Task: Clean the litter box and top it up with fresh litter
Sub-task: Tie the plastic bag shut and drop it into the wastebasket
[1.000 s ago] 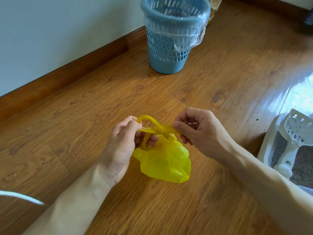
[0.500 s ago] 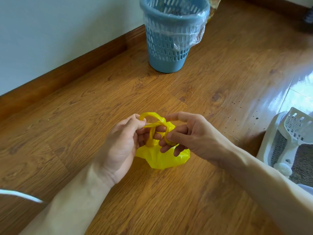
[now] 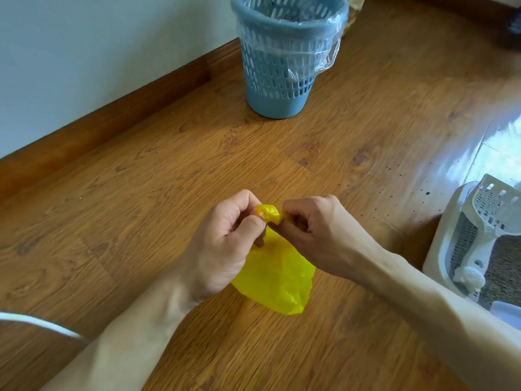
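**Knot pinched at the top of the yellow bag**

While both of your hands meet over the wooden floor, your left hand pinches one side of the knot on the yellow bag with curled fingers, and your right hand pinches the other side, fingers curled tight. Below the knot, the bag hangs between your wrists. Beyond the bag, well apart, stands the blue bin with its clear liner. Right of the bag sits the litter box, a white scoop resting inside it.
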Motion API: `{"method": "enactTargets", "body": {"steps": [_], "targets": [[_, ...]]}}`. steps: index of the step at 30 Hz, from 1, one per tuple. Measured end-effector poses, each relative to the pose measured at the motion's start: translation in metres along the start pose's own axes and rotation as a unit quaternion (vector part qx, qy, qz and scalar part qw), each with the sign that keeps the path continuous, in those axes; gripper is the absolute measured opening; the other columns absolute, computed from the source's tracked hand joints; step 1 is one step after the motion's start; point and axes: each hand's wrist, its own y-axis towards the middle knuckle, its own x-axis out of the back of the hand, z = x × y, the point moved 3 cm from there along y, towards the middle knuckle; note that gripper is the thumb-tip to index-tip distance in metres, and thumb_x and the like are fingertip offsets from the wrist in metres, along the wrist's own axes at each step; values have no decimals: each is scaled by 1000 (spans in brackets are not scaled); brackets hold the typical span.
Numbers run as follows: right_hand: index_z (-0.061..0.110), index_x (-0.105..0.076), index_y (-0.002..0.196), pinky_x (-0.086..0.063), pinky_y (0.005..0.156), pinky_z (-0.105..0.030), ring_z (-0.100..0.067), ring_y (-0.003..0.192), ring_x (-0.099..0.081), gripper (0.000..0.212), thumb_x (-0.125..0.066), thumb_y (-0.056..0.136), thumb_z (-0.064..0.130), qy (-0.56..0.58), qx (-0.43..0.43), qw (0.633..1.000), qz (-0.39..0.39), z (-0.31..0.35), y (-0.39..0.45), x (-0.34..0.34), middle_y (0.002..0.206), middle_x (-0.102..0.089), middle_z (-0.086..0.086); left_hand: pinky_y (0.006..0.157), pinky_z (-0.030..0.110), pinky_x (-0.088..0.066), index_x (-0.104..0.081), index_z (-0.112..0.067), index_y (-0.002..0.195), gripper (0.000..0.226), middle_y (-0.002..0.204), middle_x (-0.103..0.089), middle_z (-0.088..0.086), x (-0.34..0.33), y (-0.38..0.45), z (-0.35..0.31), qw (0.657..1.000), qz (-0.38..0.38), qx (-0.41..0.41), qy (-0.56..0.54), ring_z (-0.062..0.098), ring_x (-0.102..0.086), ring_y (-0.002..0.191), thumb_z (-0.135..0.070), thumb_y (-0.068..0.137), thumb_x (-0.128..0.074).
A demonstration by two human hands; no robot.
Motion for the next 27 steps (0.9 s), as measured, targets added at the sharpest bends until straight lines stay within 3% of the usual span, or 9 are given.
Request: {"method": "enactTargets", "body": {"steps": [3, 5, 7, 10, 13, 16, 20, 24, 27], "targets": [[17, -55, 65, -42, 48, -27, -10, 49, -47, 25, -57, 90, 13, 104, -49, 992, 56, -2, 1, 1, 55, -53, 0, 61, 50, -39, -52, -2, 82, 23, 73, -49, 28, -2, -1, 2, 1000, 7, -7, 6, 36, -43, 66, -23, 89, -52], [13, -62, 74, -45, 52, -27, -12, 55, -56, 20, -51, 91, 11, 192, -79, 972, 105, -4, 2, 2, 64, -64, 0, 60, 53, -37, -51, -2, 82, 23, 74, -47, 29, -1, -2, 1, 1000, 3, -15, 16, 40, -40, 67, -24, 88, -53], [16, -62, 72, -41, 52, -28, -16, 56, -52, 29, -51, 98, 23, 239, -84, 962, 104, -6, 2, 3, 64, -60, -1, 60, 50, -38, -52, -5, 82, 25, 76, -48, 28, 0, -2, -1, 999, 4, -22, 31, 37, -41, 67, -29, 85, -53], [21, -64, 66, -33, 51, -35, -19, 56, -38, 34, -60, 95, 39, 247, -83, 963, 67, -8, 3, 4, 60, -44, -3, 57, 35, -39, -52, -9, 81, 19, 70, -49, 1, -1, -4, -2, 998, 18, -28, 61, 14, -43, 66, -26, 88, -54], [10, -70, 79, -34, 50, -30, -15, 58, -39, 20, -70, 89, 27, 279, -106, 951, 79, -12, 4, 4, 61, -46, -2, 64, 19, -40, -53, -15, 79, 19, 73, -53, -15, -2, -6, -4, 992, 31, -46, 118, 5, -48, 70, -33, 86, -54], [9, -70, 83, -35, 49, -22, -9, 56, -37, 10, -75, 85, 17, 288, -110, 947, 90, -13, 2, 2, 57, -41, 8, 70, 29, -47, -57, -16, 80, 21, 84, -60, -7, -1, -7, -4, 991, 24, -46, 121, 9, -54, 78, -37, 83, -56], [6, -65, 81, -37, 52, -24, -13, 59, -38, 14, -71, 88, 17, 306, -117, 942, 64, -14, 3, 1, 62, -42, 3, 72, 47, -50, -58, -15, 77, 19, 93, -66, 1, 3, -4, -1, 996, -41, -35, 69, 27, -58, 82, -33, 76, -61], [10, -55, 67, -35, 54, -36, -17, 57, -38, 26, -60, 91, 20, 243, -138, 959, 41, -19, 5, -1, 58, -43, 3, 68, 33, -52, -57, -11, 67, 16, 86, -71, 3, 12, 0, 0, 989, -143, -37, -18, 15, -63, 76, -24, 65, -66], [0, -47, 69, -35, 51, -36, -16, 54, -36, 29, -57, 90, 17, 196, -158, 967, 24, -24, 4, -3, 56, -38, 1, 61, 22, -50, -53, -9, 65, 18, 75, -70, 4, 17, 0, 2, 976, -196, -15, -98, 15, -59, 66, -12, 62, -71]]}}
